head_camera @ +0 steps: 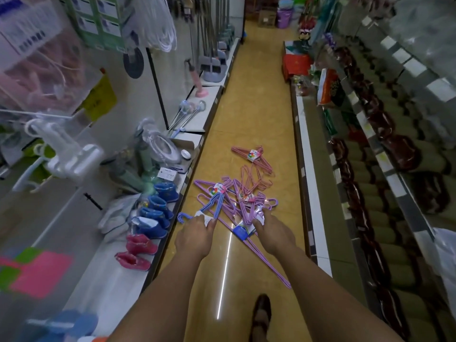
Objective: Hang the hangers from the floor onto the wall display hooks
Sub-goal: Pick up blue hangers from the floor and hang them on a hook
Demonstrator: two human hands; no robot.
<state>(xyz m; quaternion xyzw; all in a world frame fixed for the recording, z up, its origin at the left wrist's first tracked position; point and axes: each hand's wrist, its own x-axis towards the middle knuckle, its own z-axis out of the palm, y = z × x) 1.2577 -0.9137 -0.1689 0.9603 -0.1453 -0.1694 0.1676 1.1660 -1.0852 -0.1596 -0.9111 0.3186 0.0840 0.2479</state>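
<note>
Yellow aisle floor [246, 114] held tangled hangers [237, 193] at frame centre; left hand [195, 230] pinched a blue bundle's tag, right hand [269, 230] gripped a purple bundle.

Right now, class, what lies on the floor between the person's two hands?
Head view: between left hand and right hand, purple hangers and a blue-labelled bundle lie on the floor.

Both arms reach down, left grip [195, 229] and right grip [267, 227] curled closed.
</note>
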